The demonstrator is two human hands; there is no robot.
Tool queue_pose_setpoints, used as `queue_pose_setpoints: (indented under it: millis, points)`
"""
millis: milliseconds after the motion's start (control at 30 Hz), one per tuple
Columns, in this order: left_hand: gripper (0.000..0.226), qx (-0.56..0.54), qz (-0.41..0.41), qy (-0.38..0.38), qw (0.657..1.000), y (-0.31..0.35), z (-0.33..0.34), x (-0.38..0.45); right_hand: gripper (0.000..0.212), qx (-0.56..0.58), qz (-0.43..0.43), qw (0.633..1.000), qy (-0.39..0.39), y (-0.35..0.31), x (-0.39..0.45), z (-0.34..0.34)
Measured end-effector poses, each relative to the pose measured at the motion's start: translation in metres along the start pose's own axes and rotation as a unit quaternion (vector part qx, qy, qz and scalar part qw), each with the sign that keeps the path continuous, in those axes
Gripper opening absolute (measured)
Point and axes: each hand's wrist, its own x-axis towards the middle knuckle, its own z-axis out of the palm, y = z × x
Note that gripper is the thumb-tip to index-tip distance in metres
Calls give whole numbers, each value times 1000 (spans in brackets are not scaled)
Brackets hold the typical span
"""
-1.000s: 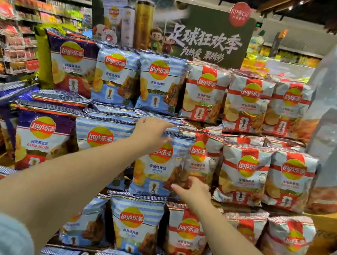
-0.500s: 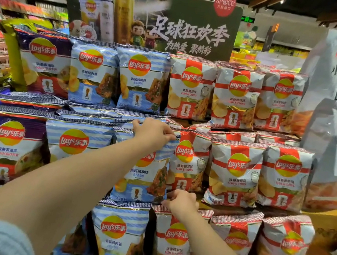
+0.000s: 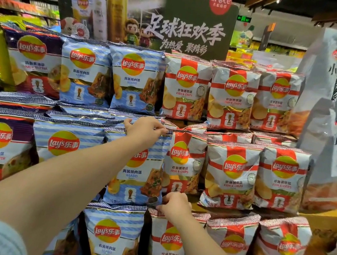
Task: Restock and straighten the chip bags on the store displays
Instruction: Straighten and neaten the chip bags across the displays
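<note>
A stepped display holds rows of upright Lay's chip bags: purple at the left, blue striped in the middle, red and white at the right. My left hand (image 3: pixel 144 130) pinches the top seam of a blue Asado bag (image 3: pixel 136 179) in the middle row. My right hand (image 3: pixel 175 204) pinches that same bag's bottom right corner. The bag stands upright between another blue bag (image 3: pixel 63 143) and a red Fish & Chips bag (image 3: pixel 183 165). My left forearm hides part of its front.
A dark football promotion sign (image 3: pixel 188 26) rises behind the top row. Large grey snack bags (image 3: pixel 333 153) stand at the right on a yellow cardboard stand (image 3: pixel 329 223). More store shelves run along the far left and the background.
My left hand stays on the blue bag's top seam while my right hand has dropped from the bag's side to its bottom right corner. The bag now stands straighter.
</note>
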Motion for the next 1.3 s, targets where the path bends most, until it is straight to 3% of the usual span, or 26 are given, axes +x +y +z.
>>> queue_pose_setpoints:
  millis: [300, 467, 600, 733, 833, 933, 1100, 1167, 1300]
  points:
    - [24, 41, 16, 3, 999, 2, 2, 0, 32, 3, 17, 1000, -14, -3, 4, -5]
    - [37, 80, 60, -12, 995, -4, -12, -14, 50, -23, 20, 1000, -3, -8, -11, -18]
    - [56, 94, 56, -39, 993, -21, -42, -32, 60, -39, -28, 998, 40, -16, -27, -36]
    - [69, 141, 36, -59, 988, -45, -82, -46, 49, -83, -91, 985, 125, -29, -45, -48]
    - [72, 176, 37, -57, 982, -72, -113, -55, 47, -78, -141, 959, 233, -46, -59, -58]
    - [65, 218, 22, -44, 975, -103, -141, -66, 54, -126, -149, 940, 279, -69, -73, -64]
    - [41, 214, -16, -102, 971, -169, -176, -71, 49, -163, -123, 944, 259, -116, -89, -51]
    - [46, 200, 3, -129, 971, -193, -185, -67, 44, -158, -95, 954, 238, -138, -90, -37]
    - [42, 219, 65, -98, 969, -224, -188, -55, 50, -143, -77, 965, 204, -171, -83, -3]
